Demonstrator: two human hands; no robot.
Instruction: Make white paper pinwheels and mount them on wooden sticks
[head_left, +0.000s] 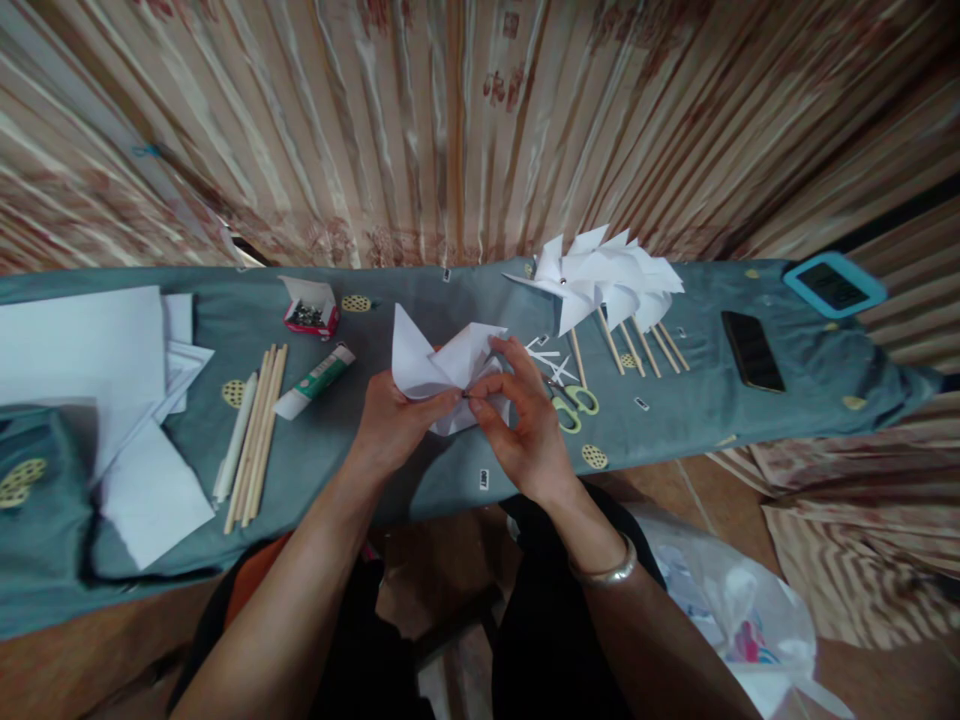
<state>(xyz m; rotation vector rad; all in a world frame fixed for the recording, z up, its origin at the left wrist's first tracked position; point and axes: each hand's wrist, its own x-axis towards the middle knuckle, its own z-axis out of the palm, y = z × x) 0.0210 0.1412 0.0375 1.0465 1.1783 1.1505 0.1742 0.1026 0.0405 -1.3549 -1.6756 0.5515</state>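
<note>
A white paper pinwheel (420, 352) is held up over the middle of the table, its corners folded in toward the centre. My left hand (390, 420) grips it from the left, thumb pressed near the centre. From the right, my right hand (521, 425) closes around its edge, thumb and finger at the middle. A small dark pin head (465, 393) shows between the fingertips; its shaft is hidden. Just right of my right hand lie scissors (577, 402) with light green handles and some thin white paper strips (551, 358).
Finished pinwheels (600, 280) on sticks lie at the back right, near a black phone (752, 350) and a blue-framed clock (834, 284). To the left are a glue tube (315, 380), a small box of pins (310, 308), wooden sticks (256, 440) and white paper (82, 350).
</note>
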